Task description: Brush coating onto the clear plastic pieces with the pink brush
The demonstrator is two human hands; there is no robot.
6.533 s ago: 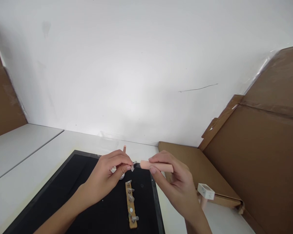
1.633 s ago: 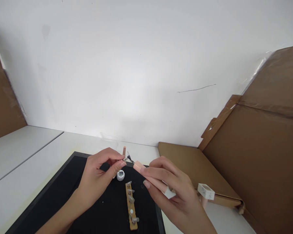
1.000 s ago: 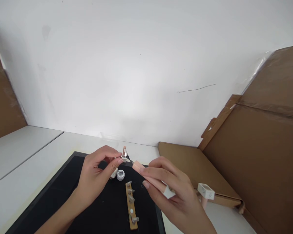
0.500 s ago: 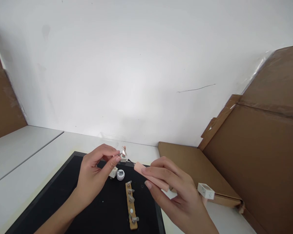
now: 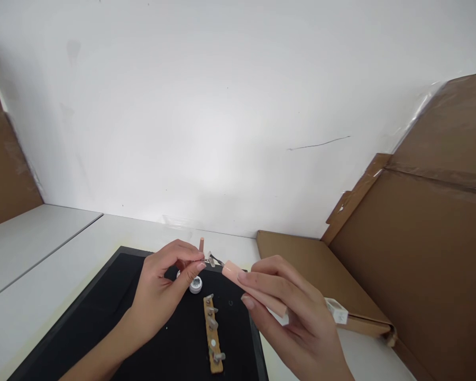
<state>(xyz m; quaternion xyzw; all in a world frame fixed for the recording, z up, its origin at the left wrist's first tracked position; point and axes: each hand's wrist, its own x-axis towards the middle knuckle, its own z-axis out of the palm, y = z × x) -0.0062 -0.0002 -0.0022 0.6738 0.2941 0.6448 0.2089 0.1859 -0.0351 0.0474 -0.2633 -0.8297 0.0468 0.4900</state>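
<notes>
My left hand (image 5: 174,280) pinches a thin metallic holder between thumb and fingertips. A clear false nail tip (image 5: 211,259) stands on the end of it. In my right hand (image 5: 291,307) is a nail polish brush (image 5: 254,291) with a long peach handle, held pen-like. Its dark bristles meet or nearly meet the nail tip; I cannot tell which. Below, on the black mat, lies a wooden strip (image 5: 214,344) carrying several clear nail tips. A small white pot (image 5: 195,284) with grey contents sits beside my left fingers.
A black mat (image 5: 103,312) covers part of the white table (image 5: 75,227). Behind my left fingertips rises a peach stick (image 5: 201,244). A flat cardboard box (image 5: 293,248) and a small white block (image 5: 337,310) are at the right. Cardboard panels (image 5: 432,211) flank the white wall.
My left hand has moved right and slightly down with the nail tip. My right hand has shifted slightly right. Brush tip and nail tip are now closer together.
</notes>
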